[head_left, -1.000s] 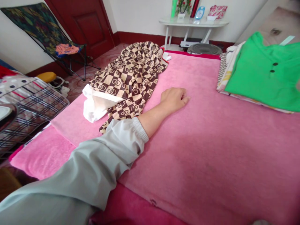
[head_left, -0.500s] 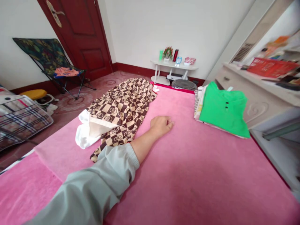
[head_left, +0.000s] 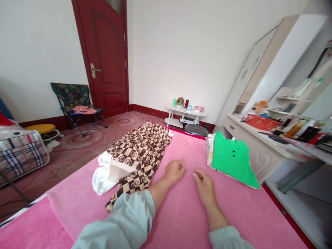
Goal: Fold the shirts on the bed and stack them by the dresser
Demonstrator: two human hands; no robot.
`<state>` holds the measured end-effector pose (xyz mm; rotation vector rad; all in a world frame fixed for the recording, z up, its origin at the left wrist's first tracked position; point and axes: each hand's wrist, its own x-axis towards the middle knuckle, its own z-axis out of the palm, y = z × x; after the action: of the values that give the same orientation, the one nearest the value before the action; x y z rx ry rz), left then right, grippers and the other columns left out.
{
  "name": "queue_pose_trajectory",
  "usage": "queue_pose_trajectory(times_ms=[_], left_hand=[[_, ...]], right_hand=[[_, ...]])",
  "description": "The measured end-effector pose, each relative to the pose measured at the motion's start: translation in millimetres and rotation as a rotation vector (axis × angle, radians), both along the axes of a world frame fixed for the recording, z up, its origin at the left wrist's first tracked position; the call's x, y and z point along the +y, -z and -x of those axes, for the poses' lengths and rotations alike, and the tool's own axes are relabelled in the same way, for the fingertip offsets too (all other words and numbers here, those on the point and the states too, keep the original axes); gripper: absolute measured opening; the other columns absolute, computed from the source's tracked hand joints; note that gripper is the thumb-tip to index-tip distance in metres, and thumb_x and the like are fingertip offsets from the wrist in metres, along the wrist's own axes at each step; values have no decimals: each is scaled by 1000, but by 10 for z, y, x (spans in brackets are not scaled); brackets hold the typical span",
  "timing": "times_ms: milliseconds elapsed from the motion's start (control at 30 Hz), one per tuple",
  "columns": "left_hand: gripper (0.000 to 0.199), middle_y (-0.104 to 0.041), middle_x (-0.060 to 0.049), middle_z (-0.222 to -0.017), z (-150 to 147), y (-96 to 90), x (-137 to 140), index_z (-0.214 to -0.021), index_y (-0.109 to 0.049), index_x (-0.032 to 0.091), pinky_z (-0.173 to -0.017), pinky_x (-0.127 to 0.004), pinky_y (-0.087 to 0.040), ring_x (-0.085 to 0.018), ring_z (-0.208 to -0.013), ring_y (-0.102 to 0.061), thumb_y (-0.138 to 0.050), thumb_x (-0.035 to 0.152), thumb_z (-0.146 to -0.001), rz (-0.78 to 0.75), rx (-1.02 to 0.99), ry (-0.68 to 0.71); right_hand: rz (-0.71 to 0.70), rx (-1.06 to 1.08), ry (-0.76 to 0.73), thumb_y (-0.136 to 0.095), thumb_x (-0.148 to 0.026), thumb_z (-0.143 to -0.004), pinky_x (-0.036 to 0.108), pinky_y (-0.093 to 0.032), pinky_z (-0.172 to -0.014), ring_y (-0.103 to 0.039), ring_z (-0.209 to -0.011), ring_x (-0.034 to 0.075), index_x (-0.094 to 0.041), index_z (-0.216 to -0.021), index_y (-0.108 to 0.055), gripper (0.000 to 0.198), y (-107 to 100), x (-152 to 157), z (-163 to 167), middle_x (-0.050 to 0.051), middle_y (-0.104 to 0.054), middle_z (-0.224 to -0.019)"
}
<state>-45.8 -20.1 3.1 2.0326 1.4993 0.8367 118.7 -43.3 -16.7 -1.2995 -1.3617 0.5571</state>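
Garment (head_left: 144, 148), checkered; left of left hand (head_left: 175, 171); green shirt (head_left: 230, 160); right of right hand (head_left: 204, 186); both loosely half-open

Centre left of the frame, a garment (head_left: 147, 145) is checked in dark brown and cream, each with a ringed motif; the cloth (head_left: 102, 180) at its lower left is white. The bedspread (head_left: 181, 207) is pink. Right of centre, a top (head_left: 230, 159) is plain bright green with dark buttons (head_left: 233, 153). Upper left, the door (head_left: 109, 62) is deep red, the chair (head_left: 70, 95) dark with leafy print.
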Motion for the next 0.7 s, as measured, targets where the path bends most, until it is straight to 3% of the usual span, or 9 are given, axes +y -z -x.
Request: queue_pose_trajectory(times_ms=[167,233,300,333,400,433,567,633,700], left_hand=[[23,-72,-3,-87,272,-98,-28,-99,-68,11,-64,-18,-46,-12,-73,-63,-57,18,-80,134,11,336],[22,-72,-2,-82,505,-233,-54,-96,-71,14,-64,-19,-47,-13,-70,-64,-62,20,-77,186,42,455],[24,-72,-2,-84,795,-420,-64,-95,-73,17,-70,-22,-48,-16,-75,-65,-65,18,-73,125,110,489],[25,-72,-3,-89,952,-524,-55,-94,-73,18,-76,-25,-48,-18,-81,-64,-64,16,-71,-1,193,447],[25,-69,-6,-99,1271,-720,-5,-94,-72,21,-88,-30,-44,-23,-97,-60,-61,18,-72,-260,340,226],[25,-68,-6,-102,1429,-804,35,-95,-72,21,-91,-32,-43,-24,-100,-59,-59,19,-73,-317,390,108],[27,-68,-6,-103,1994,-986,191,-99,-69,21,-91,-32,-43,-22,-98,-60,-57,30,-77,-186,402,-150],[32,-70,-4,-95,2212,-1006,202,-100,-69,21,-84,-29,-47,-20,-88,-63,-59,38,-75,-66,364,-158],[42,-70,-2,-91,2369,-1005,150,-104,-68,21,-79,-26,-49,-19,-84,-63,-64,46,-70,42,341,-77]], right_hand=[[80,70,-70,-57,-42,-75,41,-47,-85,-63,-89,27,-13,-91,-67,34,151,-57,-13,11,-69,-91],[73,25,-85,-57,-41,-75,40,-46,-85,-62,-89,27,-14,-87,-68,31,137,-64,-10,11,-70,-90],[74,0,-93,-56,-41,-75,40,-45,-86,-62,-90,27,-15,-86,-69,31,121,-67,-5,11,-70,-91],[75,-3,-94,-56,-41,-75,40,-45,-86,-62,-90,27,-15,-86,-69,32,117,-67,-3,11,-70,-91],[75,-3,-89,-56,-42,-74,40,-45,-85,-62,-90,27,-15,-86,-69,33,117,-64,4,11,-70,-91],[75,-5,-86,-56,-42,-74,40,-46,-85,-62,-90,27,-15,-86,-69,33,118,-62,8,11,-70,-90],[69,-19,-88,-55,-43,-74,40,-46,-84,-62,-89,27,-15,-85,-69,33,113,-59,23,11,-70,-90],[68,-21,-87,-54,-43,-74,39,-46,-84,-63,-89,27,-16,-84,-69,33,104,-63,24,11,-70,-90],[69,-24,-81,-54,-42,-73,39,-46,-85,-63,-89,26,-16,-84,-69,33,97,-67,21,11,-71,-90]])
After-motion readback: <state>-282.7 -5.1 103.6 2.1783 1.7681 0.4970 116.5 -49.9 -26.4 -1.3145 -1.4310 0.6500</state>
